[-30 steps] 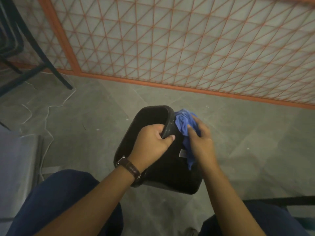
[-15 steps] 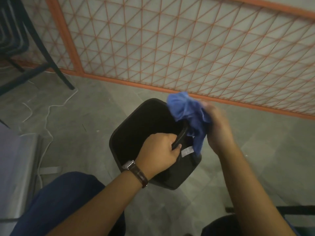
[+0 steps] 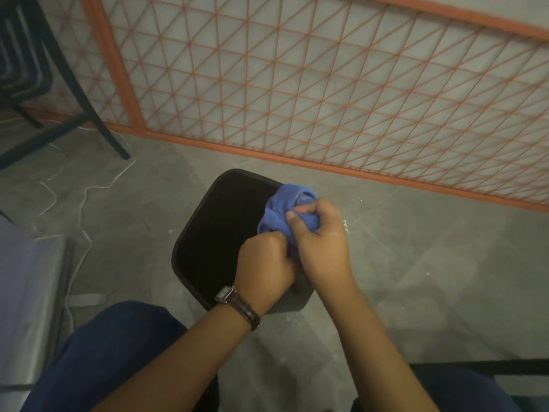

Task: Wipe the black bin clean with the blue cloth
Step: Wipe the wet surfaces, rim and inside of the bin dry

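Note:
The black bin [image 3: 208, 233] stands upright on the grey floor between my knees, its dark opening facing up. A bunched blue cloth [image 3: 279, 212] sits over the bin's right rim. My right hand [image 3: 320, 242] is closed around the cloth from the right. My left hand [image 3: 264, 266], with a brown-strapped watch on the wrist, is closed at the near right rim, pressed against the cloth's lower end. Whether it grips the rim, the cloth, or both is hidden by the fingers.
An orange metal grid fence [image 3: 297, 84] runs along the floor behind the bin. Dark chair legs [image 3: 74, 93] stand at the far left, with a white cable [image 3: 83, 203] trailing on the floor. A grey metal surface [image 3: 26, 307] lies at the left edge.
The bin has gone from tilted to upright. My right hand lifted the cloth off the outer side, then brought it down onto the right rim next to my left hand.

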Demonstrator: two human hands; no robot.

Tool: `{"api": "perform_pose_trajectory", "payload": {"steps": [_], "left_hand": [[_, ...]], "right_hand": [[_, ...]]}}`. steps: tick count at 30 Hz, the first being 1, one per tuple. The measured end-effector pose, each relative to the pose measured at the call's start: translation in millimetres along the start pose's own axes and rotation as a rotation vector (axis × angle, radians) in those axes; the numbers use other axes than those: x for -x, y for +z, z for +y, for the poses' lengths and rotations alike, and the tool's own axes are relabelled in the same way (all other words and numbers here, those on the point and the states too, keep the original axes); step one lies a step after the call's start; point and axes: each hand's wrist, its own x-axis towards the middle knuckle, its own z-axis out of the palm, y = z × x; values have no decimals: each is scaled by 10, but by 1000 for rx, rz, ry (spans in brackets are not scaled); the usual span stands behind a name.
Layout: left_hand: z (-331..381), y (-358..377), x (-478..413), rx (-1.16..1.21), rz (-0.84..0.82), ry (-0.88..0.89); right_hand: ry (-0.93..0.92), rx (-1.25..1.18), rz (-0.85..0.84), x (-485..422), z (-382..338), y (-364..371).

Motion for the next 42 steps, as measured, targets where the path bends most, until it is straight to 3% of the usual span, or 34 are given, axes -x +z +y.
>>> {"api": "perform_pose_trajectory", "payload": {"steps": [5,10,12,18,22,26,30,35,42], "left_hand": [[41,65,5,10,108,67],[-94,127,-166,535,107,-204],[-117,187,-199,759,-13,-347],[-52,295,-186,1051,-91,-357],[-14,273,-182,1098,-125,-444],[-164,257,-266,1134,-75,-621],[-235,140,-289,1280,-144,-752],[-275,43,-377,1288,-23,-815],[-405,-101,-478,1312,67,-847]], "right_hand": [[150,-242,-101,13,32,-342],[243,-326,66,139,388,-784],[266,-371,35,160,437,-815],[65,-186,-79,128,305,-413],[-15,195,-92,155,335,-115],[-158,102,-169,143,326,11],[-226,43,-168,200,351,20],[-247,-29,-235,266,337,51],[-450,267,-576,521,483,-241]]}}
